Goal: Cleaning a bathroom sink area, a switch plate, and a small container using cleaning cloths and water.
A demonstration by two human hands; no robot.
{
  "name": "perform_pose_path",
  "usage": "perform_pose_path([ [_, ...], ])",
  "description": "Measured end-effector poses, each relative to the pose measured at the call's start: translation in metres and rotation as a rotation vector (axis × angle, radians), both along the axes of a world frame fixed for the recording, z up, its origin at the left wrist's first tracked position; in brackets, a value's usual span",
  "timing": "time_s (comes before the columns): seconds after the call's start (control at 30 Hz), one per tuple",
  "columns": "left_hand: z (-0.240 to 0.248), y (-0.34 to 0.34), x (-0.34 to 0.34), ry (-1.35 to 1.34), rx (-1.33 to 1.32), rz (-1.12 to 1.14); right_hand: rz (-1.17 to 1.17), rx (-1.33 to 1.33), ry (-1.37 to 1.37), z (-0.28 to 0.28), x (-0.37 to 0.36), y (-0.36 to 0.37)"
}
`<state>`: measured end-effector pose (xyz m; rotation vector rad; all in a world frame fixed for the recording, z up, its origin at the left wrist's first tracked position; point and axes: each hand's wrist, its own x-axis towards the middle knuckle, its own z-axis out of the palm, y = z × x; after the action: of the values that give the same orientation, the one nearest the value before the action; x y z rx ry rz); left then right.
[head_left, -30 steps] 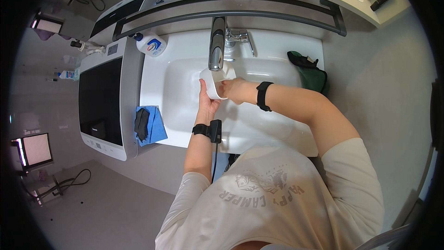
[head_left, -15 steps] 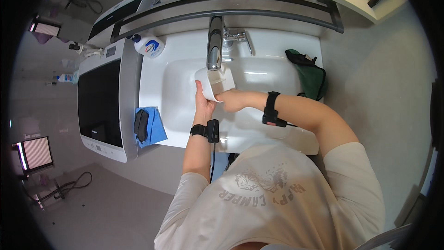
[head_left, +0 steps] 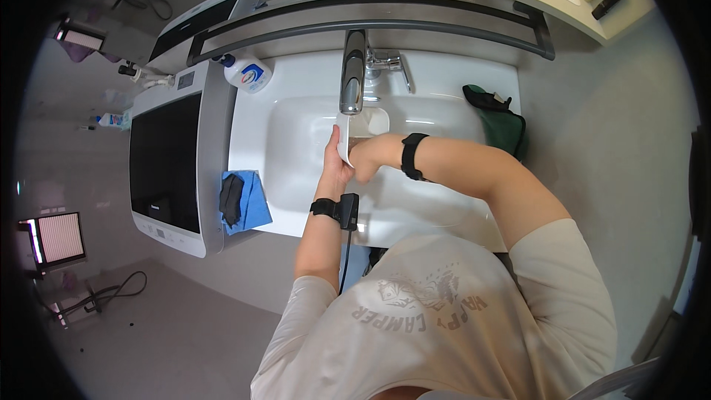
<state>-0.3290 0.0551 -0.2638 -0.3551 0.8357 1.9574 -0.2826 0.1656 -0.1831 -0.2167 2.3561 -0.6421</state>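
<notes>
1. Grip of the left hand (head_left: 337, 168): closed on the white container (head_left: 369, 121), with the thumb along its left outer wall.
2. White container: held tilted over the sink basin (head_left: 292, 137), just below the end of the chrome faucet (head_left: 352, 78), its open side facing the right hand (head_left: 367, 157).
3. Right hand: at the container's near end, fingers reaching inside; they are partly hidden, so I cannot tell whether they pinch anything.
4. Wrists: a black strap with a small box (head_left: 348, 211) on the left, a black band (head_left: 412, 155) on the right.
5. Left of the basin: a white pump bottle (head_left: 249, 75) at the back; nearer, a blue cloth (head_left: 255, 206) with a dark folded piece (head_left: 231, 200) on it.
6. Right rim: a dark green cloth item (head_left: 503, 120).
7. Far left: a pale appliance with a dark front (head_left: 165, 159).
8. Behind the faucet: a dark rail (head_left: 281, 33).
</notes>
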Motion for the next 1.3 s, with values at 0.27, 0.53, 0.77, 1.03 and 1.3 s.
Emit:
perform_pose_path([
  [0.27, 0.005, -0.004, -0.005, -0.095, 0.009, 0.124, 0.081, 0.228, 0.283, -0.002, 0.008, -0.016],
  [0.53, -0.007, -0.002, -0.011, -0.007, 0.026, 0.099, 0.181, 0.352, -0.035, 0.016, -0.002, -0.007],
  [0.77, -0.022, -0.019, -0.021, 0.033, -0.097, 0.112, 0.21, 0.048, 0.497, -0.016, 0.023, 0.027],
  [1.03, -0.003, -0.023, -0.03, -0.036, -0.095, 0.024, 0.389, 0.138, 1.217, -0.012, 0.009, 0.065],
  [1.3, 0.001, -0.025, -0.021, -0.043, -0.05, 0.034, 0.346, 0.368, 0.806, -0.011, 0.007, 0.034],
])
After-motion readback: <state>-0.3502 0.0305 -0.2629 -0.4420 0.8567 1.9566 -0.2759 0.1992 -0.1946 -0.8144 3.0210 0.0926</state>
